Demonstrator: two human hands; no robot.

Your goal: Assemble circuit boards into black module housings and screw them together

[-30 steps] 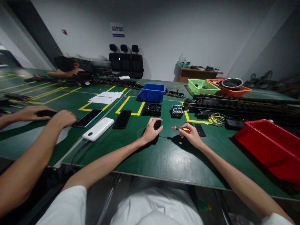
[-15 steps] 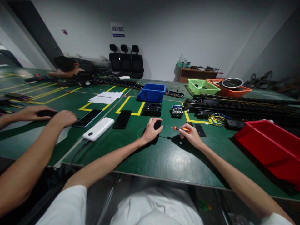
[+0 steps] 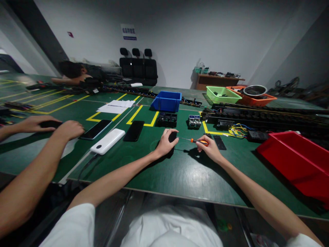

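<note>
My left hand (image 3: 166, 143) is closed around a small black part (image 3: 173, 137), held on edge on the green table. In my right hand (image 3: 209, 147) is an orange and black screwdriver (image 3: 200, 142); its thin shaft points left, and the tip is at the right side of the black part. Whether the tip touches a screw is too small to tell. Behind my hands stand a black module (image 3: 167, 119) and a silver-topped module (image 3: 194, 121). Flat black pieces (image 3: 219, 142) lie just beyond my right hand.
A co-worker's hands (image 3: 68, 130) rest at the left. Between us lie a blue-edged phone (image 3: 96, 129), a white power bank (image 3: 108, 141) and a black phone (image 3: 134, 131). A blue bin (image 3: 168, 101) stands behind, a red bin (image 3: 295, 161) at the right.
</note>
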